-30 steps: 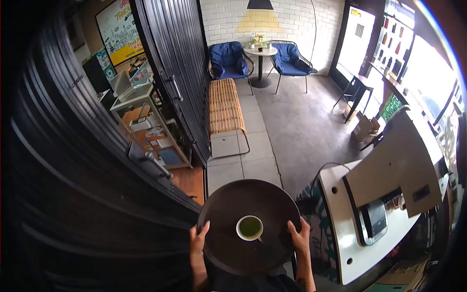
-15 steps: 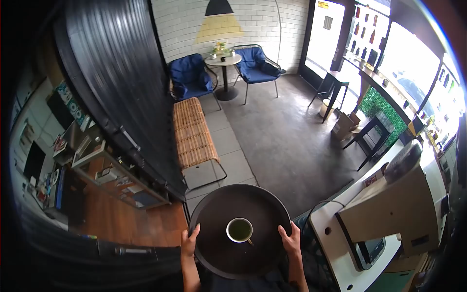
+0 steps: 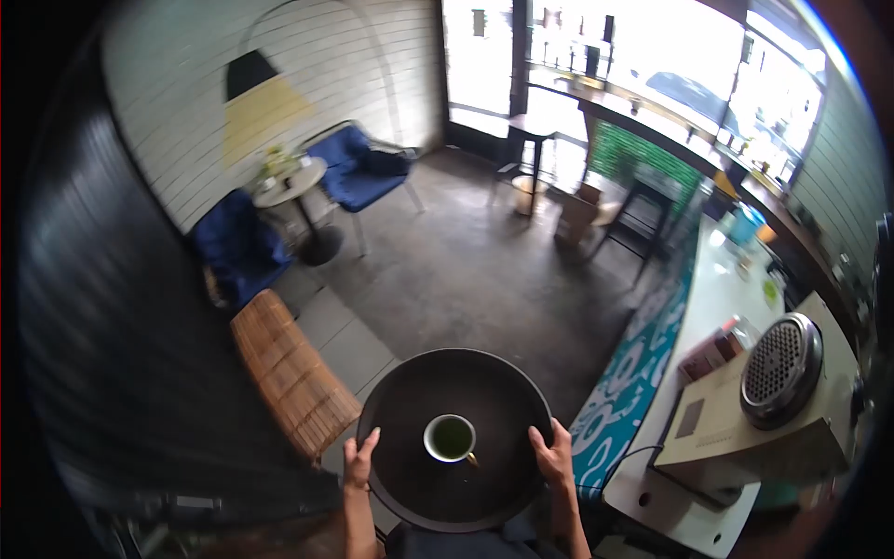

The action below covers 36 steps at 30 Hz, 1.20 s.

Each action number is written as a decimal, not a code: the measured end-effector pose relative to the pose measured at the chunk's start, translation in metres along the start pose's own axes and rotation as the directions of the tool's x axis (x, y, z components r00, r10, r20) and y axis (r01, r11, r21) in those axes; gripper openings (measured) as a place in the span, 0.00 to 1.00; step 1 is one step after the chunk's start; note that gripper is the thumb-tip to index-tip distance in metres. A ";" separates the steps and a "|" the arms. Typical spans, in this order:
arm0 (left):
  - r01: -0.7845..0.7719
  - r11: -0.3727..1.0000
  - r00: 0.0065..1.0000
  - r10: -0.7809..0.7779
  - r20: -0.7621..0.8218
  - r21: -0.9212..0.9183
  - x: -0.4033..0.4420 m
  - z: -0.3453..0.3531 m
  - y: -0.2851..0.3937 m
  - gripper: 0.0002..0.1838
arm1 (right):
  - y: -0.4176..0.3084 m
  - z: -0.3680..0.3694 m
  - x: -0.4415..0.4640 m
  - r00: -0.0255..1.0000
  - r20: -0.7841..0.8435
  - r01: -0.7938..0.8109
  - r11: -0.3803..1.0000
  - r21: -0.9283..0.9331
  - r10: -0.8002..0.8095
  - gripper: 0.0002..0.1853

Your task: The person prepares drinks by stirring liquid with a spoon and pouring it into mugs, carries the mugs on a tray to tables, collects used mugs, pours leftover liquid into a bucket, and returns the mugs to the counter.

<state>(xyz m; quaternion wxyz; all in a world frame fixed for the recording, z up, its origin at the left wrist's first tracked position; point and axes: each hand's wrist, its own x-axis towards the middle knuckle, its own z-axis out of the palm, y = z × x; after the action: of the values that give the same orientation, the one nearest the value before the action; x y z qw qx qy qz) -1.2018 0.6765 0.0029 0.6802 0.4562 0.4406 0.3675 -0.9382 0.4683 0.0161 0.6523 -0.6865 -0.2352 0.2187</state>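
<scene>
A round dark serving tray (image 3: 503, 382) is held level in front of my body. My left hand (image 3: 359, 460) grips its left rim, thumb over the top edge. On the opposite rim, my right hand (image 3: 553, 453) has the same grip, thumb on the inner surface. The fingers of both hands are mostly hidden under the tray. Near the tray's middle stands a white cup (image 3: 450, 438) of dark green liquid, upright, its gold-coloured handle toward the lower right. Neither hand touches the cup.
To the right runs a white counter (image 3: 643, 466) with a beige machine (image 3: 745, 419) on it. A woven bench (image 3: 289, 373) lies at left, beyond it blue chairs (image 3: 363, 177) and a small round table (image 3: 291, 184). Black stools (image 3: 643, 210) stand by the window bar.
My view has turned to the right, so the room shifts left and more of the counter shows. The cup sits slightly further left on the tray. Both hands keep their grip.
</scene>
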 end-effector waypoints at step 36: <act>0.076 0.995 0.874 -0.101 0.476 0.071 0.625 0.446 0.076 0.12 | 0.004 -0.021 0.624 0.898 -0.441 -0.048 0.990 -0.133 -0.016 0.10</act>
<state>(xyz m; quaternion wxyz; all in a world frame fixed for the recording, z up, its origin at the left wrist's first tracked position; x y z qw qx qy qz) -0.5789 1.1318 -0.0032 0.7725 0.5289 0.2883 0.2008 -0.4297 0.8307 0.0175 0.6367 -0.7644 -0.0906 0.0461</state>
